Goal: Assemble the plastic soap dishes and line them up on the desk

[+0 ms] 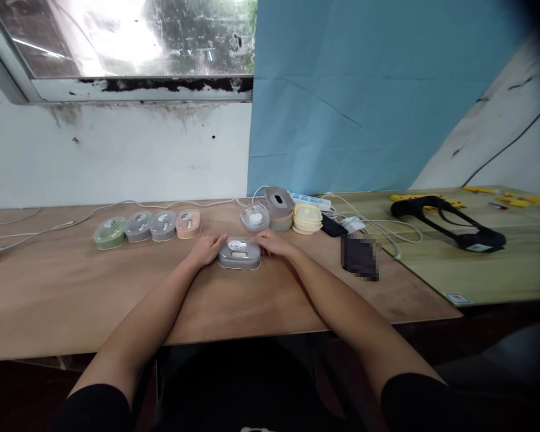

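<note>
A grey oval plastic box (239, 257) with a clear lid and a round white sticker rests on the brown tabletop in front of me. My left hand (208, 248) grips its left end, the thumb and fingers at the lid's edge. At the opposite end, my right hand (273, 242) holds the box's right top corner with bent fingers. Farther left stand similar lidded boxes in a row: a green one (110, 234), two grey ones (162, 227) and a peach one (188, 224). Behind my right hand are clear lids (254, 217), stacked grey bases (279, 204) and cream trays (307, 217).
White cables (378, 225) and a power strip (312, 201) lie along the back. A black phone-like item (333, 227) and a blurred dark object (360, 258) sit to the right. A black frame-like headset (454, 225) lies on the adjoining lighter table (427, 270).
</note>
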`<state>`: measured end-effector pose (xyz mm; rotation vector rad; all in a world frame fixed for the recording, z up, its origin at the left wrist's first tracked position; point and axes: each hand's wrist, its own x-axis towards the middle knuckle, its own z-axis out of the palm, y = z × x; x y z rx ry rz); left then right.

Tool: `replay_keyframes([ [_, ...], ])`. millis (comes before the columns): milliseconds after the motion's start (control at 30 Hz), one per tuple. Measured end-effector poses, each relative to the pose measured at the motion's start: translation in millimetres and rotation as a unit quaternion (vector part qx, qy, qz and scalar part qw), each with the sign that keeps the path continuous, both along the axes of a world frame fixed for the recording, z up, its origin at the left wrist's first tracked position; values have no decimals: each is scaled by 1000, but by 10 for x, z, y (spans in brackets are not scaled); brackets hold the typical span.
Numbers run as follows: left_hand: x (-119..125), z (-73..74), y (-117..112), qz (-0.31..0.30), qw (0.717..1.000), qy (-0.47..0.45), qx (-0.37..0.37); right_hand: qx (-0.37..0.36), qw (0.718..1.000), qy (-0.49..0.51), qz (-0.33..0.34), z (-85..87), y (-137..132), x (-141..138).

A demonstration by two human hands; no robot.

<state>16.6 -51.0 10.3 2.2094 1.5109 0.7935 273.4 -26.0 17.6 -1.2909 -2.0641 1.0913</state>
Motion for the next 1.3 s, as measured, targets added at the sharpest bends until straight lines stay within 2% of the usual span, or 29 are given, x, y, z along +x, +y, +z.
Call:
replay_keyframes([
  [167, 3, -35, 14, 18, 1000, -7, -9, -21, 1000, 9, 3, -7, 20, 29],
  [300, 8, -74, 70, 55, 997, -56, -17, -2, 1000, 29, -9, -69, 18, 12],
  [400, 14, -91, 112, 77, 984, -154, -44, 66, 997, 34, -22, -112, 26, -39],
  [500, 0, -92, 121, 93, 971, -212, -62, 151, 987, 10, -43, -131, 39, -106],
  [600, -27, -77, 104, 107, 964, -235, -59, 172, 981, -15, -84, -136, 37, -172],
  [667, -36, -63, 83, 123, 967, -219, -34, 162, 979, -24, -117, -140, 17, -218],
  [767, -24, -44, 38, 129, 980, -146, 32, 145, 978, -27, -146, -152, -36, -291],
  [967, 17, -45, -23, 35, 997, 10, 73, 172, 972, -68, -149, -136, -124, -385],
  [1100, 13, -64, 1, 32, 987, 101, 119, 184, 970, -97, -123, -98, -136, -388],
  [1200, -7, -69, 26, 36, 977, 125, 171, 191, 972, -89, -101, -85, -142, -380],
  [1300, -39, -70, 58, 27, 970, 145, 191, 207, 968, -96, -105, -87, -141, -367],
])
